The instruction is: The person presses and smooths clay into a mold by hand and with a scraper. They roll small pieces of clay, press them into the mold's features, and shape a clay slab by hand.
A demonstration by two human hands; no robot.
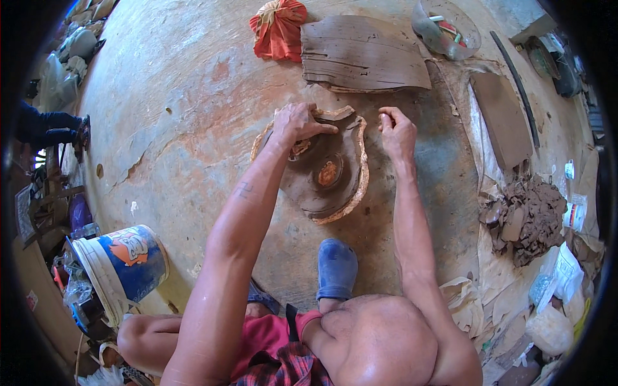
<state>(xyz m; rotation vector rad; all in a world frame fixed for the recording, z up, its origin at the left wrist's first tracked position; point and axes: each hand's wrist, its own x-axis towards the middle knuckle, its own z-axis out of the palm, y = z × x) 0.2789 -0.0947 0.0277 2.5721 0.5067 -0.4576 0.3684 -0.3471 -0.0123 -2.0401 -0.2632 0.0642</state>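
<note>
On the floor before me lies a clay-lined mould (pixel 302 186) with a ragged, pale orange rim. Brown clay covers its inside, and a round raised ring with an orange centre (pixel 327 172) shows near the middle. My left hand (pixel 297 123) is over the mould's far left rim, its fingers bent down onto the edge and its thumb stretched right across the clay. The fingertips are hidden beneath it. Just right of the mould, apart from it, my right hand (pixel 397 134) is closed, thumb and fingers pinched together; anything between them is too small to make out.
Beyond the mould lie a brown clay slab (pixel 364 53), a red cloth bundle (pixel 278 29) and a basin (pixel 447 29) with small things. A clay block (pixel 502 119) and a lumpy clay heap (pixel 531 219) sit at right. A blue-white bucket (pixel 122 267) stands at left.
</note>
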